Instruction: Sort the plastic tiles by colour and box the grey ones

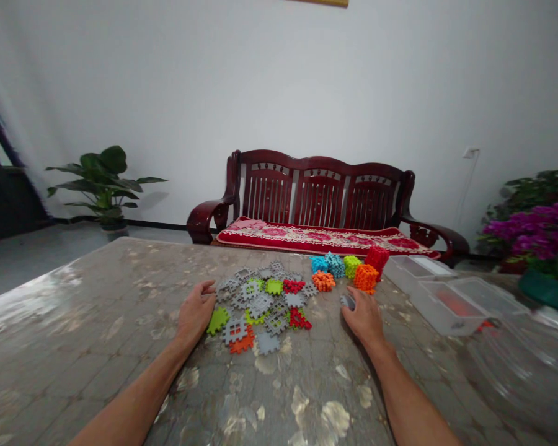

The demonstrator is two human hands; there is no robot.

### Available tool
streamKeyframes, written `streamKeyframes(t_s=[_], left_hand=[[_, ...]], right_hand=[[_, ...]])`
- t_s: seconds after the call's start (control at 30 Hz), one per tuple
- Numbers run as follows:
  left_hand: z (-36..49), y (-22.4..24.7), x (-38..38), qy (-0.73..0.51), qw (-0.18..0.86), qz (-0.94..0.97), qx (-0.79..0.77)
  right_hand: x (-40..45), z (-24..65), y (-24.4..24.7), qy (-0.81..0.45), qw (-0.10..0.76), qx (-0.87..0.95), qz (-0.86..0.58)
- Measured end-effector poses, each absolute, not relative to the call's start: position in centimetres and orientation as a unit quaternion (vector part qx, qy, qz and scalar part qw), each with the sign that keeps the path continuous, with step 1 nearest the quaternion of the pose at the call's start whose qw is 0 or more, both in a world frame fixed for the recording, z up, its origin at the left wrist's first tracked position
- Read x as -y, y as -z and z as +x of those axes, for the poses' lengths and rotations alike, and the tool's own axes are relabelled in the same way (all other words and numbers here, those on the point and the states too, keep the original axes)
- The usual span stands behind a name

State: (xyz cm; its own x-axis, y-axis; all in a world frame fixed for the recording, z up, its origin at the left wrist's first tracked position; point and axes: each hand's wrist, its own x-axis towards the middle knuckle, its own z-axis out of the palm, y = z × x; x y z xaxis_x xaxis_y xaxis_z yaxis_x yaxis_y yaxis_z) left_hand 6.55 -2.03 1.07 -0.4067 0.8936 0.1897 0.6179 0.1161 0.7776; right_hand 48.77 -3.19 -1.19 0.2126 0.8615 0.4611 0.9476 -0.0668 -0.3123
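A loose pile of flat interlocking plastic tiles (260, 305), mostly grey with some green, red and orange, lies mid-table. My left hand (198, 311) rests at the pile's left edge beside a green tile (218, 320), its fingers stretched out and nothing seen in them. To the right of the pile, my right hand (364, 317) has a grey tile (348, 301) at its thumb and fingers, low over the table; the hand partly covers the tile. Beyond that hand stand stacked tiles: an orange stack (366, 279), a red stack (377, 260), and smaller blue, green and orange ones.
The table (97, 322) has a patterned, glossy cover. Clear plastic boxes (446, 306) stand at the right, one with orange-red content, near a large transparent container (530, 365). Behind are a wooden bench (318, 192), a potted plant (105, 183) and purple flowers (539, 229).
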Motion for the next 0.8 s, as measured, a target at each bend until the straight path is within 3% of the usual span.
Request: streamKeyframes(t_s=[0.27, 0.8], left_hand=[[6.6, -0.9, 2.1, -0.424, 0.171, 0.521, -0.721], [6.7, -1.2, 2.3, -0.407, 0.179, 0.529, -0.723]], right_hand=[[1.6, 46.0, -0.1, 0.08, 0.339, 0.606, -0.715], [-1.9, 41.9, -2.1, 0.005, 0.225, 0.576, -0.786]])
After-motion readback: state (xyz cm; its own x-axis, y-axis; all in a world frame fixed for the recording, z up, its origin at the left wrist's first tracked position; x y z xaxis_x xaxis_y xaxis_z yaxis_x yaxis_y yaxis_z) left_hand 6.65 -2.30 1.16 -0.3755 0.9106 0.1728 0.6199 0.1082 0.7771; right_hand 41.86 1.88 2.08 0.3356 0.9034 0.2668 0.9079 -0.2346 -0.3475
